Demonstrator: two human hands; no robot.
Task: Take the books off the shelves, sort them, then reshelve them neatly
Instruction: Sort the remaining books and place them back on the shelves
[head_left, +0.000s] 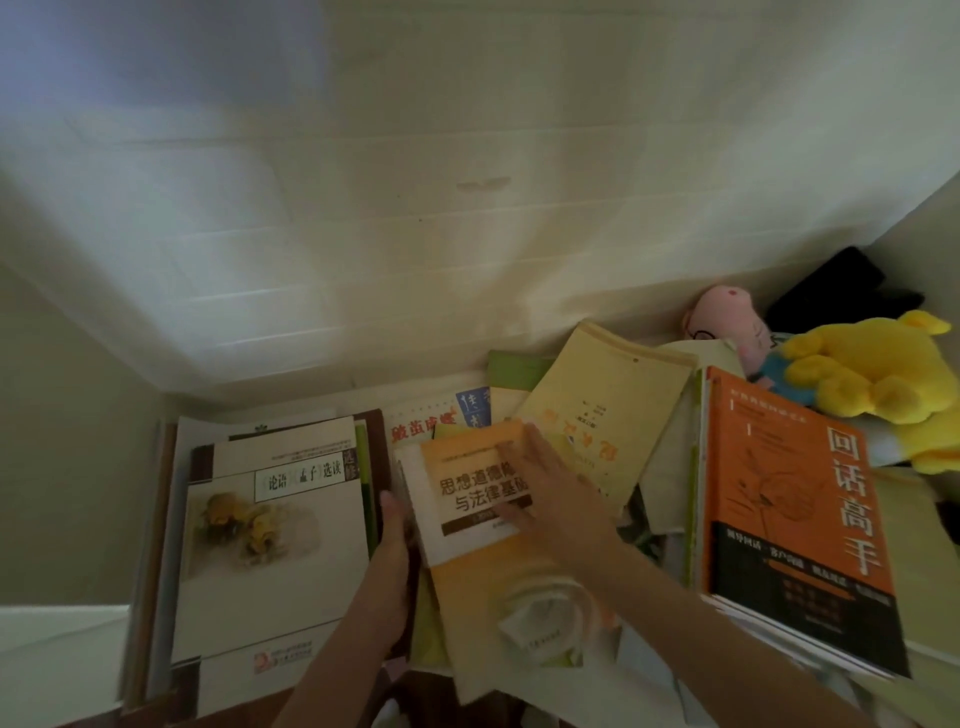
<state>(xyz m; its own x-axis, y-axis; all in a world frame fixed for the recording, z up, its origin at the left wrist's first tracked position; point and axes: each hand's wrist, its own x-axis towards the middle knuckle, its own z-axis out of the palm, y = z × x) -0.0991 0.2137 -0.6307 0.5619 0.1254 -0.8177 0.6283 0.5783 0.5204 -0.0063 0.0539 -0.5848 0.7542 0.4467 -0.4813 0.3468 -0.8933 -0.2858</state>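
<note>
Cluttered desk (332, 691): left hand (392, 564) grips the spine edge of a likely light, floppy orange paperback (470, 467), right hand (553, 501) flat on its cover.

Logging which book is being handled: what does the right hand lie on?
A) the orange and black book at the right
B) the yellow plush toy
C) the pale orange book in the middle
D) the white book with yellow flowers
C: the right hand lies flat, fingers straight, on the cover of the pale orange book in the middle.
</note>
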